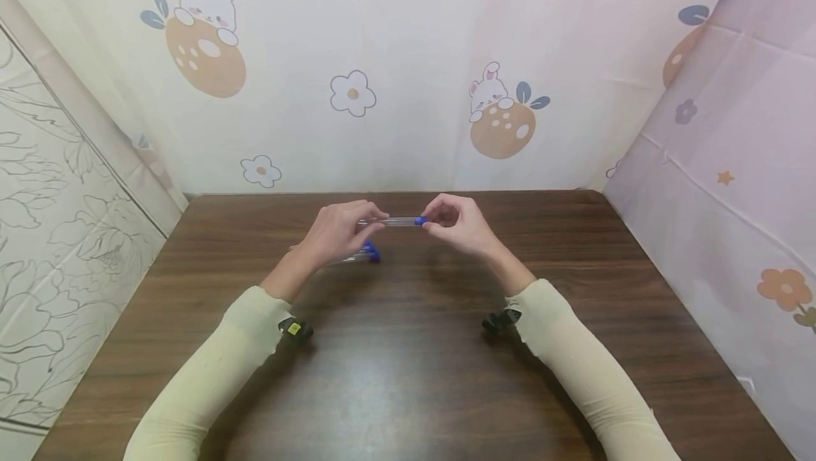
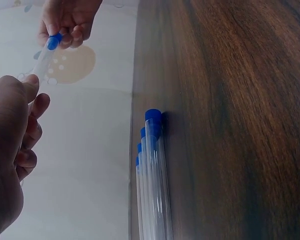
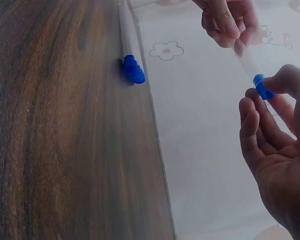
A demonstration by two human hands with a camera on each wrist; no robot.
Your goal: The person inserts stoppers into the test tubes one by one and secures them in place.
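Note:
A transparent test tube [image 1: 401,222] with a blue cap [image 1: 421,220] is held level above the far part of the table. Thumb and fingers of my left hand [image 1: 341,229] pinch the tube's body, hiding its other end. At the capped end, my right hand [image 1: 464,226] pinches the blue cap between thumb and fingertips; the right wrist view shows this cap [image 3: 263,87] seated on the tube. Several more capped test tubes [image 2: 152,175] lie side by side on the table, below my left hand and partly hidden by it in the head view.
The dark wood-grain table [image 1: 382,348] ends at a pale printed curtain [image 1: 414,128] behind. Another curtain [image 1: 720,128] hangs along the right, and a flower-line panel [image 1: 57,163] stands at left. Small black cameras [image 1: 296,328] sit on both wrists.

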